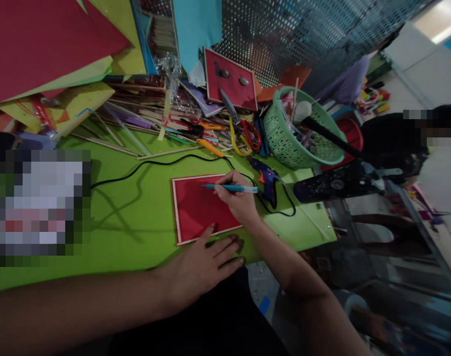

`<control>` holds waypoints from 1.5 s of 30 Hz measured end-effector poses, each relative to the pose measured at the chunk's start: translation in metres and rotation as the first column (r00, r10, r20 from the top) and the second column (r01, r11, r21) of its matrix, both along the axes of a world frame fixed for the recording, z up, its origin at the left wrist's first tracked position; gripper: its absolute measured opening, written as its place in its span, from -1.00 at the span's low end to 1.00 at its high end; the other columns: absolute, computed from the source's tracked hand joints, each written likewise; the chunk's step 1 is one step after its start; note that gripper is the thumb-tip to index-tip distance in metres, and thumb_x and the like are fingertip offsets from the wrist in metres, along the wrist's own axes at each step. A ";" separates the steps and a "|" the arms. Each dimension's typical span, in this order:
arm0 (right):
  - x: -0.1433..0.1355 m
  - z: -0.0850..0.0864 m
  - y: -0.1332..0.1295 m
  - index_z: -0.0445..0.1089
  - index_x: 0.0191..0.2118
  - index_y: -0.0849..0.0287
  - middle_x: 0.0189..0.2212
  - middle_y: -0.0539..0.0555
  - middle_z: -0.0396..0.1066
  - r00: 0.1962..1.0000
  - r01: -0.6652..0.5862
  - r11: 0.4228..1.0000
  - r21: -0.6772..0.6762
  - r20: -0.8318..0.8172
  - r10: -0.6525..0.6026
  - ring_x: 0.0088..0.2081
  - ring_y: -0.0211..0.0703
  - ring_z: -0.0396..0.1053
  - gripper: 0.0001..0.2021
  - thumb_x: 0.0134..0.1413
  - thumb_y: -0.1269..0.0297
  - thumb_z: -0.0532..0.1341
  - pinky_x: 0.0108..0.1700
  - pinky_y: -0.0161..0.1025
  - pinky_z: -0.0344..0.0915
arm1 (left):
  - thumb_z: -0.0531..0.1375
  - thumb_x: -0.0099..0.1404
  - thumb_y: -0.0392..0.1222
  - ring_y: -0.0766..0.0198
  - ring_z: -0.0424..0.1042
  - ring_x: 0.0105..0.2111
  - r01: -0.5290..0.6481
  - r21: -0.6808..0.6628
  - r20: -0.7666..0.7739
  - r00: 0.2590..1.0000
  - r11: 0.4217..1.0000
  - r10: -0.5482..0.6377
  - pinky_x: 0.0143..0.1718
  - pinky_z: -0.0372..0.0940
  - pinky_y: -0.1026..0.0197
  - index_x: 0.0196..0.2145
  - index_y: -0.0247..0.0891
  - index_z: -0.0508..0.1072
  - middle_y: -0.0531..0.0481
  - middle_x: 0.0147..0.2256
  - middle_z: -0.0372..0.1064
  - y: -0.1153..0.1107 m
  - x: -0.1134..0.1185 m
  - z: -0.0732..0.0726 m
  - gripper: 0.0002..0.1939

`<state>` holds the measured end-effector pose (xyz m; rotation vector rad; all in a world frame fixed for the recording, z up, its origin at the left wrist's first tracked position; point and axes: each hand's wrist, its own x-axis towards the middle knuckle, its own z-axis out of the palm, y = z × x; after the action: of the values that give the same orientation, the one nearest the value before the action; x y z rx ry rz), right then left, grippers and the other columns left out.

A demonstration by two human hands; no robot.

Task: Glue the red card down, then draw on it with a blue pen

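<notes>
Red panel (195, 207) meets left hand (201, 262) at near edge; right hand (240, 200) holds pen (234, 188).

Shows lime green on the tabletop (117, 257), with plain red on the panel (193, 205) at the centre, cream along its border strips (176, 212), and teal on the pen (230, 188). Turns yellow and red on the scissors handles (252, 136) at one o'clock, then pale green with a holed pattern on the basket (288, 143) at two. Goes deep red on the large sheet (51, 49) at ten, light blue on the upright sheet (198, 34) near twelve, and grey with dotted perforations on the mesh (284, 34) at one.
</notes>
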<state>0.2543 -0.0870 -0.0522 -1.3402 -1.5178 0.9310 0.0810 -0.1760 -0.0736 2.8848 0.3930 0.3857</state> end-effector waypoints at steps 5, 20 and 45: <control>-0.002 0.004 0.000 0.35 -0.37 0.09 -0.48 -0.07 0.39 1.000 0.027 1.000 0.016 0.004 -0.027 -0.42 -0.23 0.33 -0.84 0.11 0.18 0.31 -0.33 -0.25 0.25 | 0.11 0.48 -0.15 0.14 0.31 0.29 -0.007 0.018 0.017 1.000 1.000 0.006 0.30 0.11 -0.22 0.29 -0.02 0.34 -0.01 0.33 0.32 -0.002 0.001 -0.005 -0.55; -0.001 0.009 -0.002 0.31 -0.41 0.08 -0.52 -0.09 0.34 0.995 0.095 0.995 -0.010 -0.001 -0.095 -0.45 -0.24 0.29 -0.87 0.04 0.23 0.29 -0.36 -0.24 0.22 | 0.12 0.48 -0.16 0.13 0.30 0.29 0.007 -0.010 -0.016 1.000 1.000 -0.007 0.30 0.11 -0.24 0.30 -0.04 0.33 -0.01 0.34 0.29 -0.001 0.001 -0.002 -0.54; 0.006 0.004 0.000 0.31 -0.41 0.09 -0.55 -0.10 0.36 0.969 0.120 0.990 -0.081 -0.207 -0.134 -0.51 -0.29 0.28 -0.83 0.04 0.21 0.32 -0.47 -0.31 0.20 | 0.14 0.45 -0.12 0.13 0.27 0.30 -0.005 0.037 0.004 1.000 0.999 0.005 0.32 0.08 -0.21 0.28 0.00 0.35 0.00 0.33 0.31 0.000 0.000 -0.003 -0.53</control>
<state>0.2604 -0.0873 -0.0485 -1.3237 -1.2339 1.0168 0.0812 -0.1761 -0.0768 2.9195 0.3969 0.4037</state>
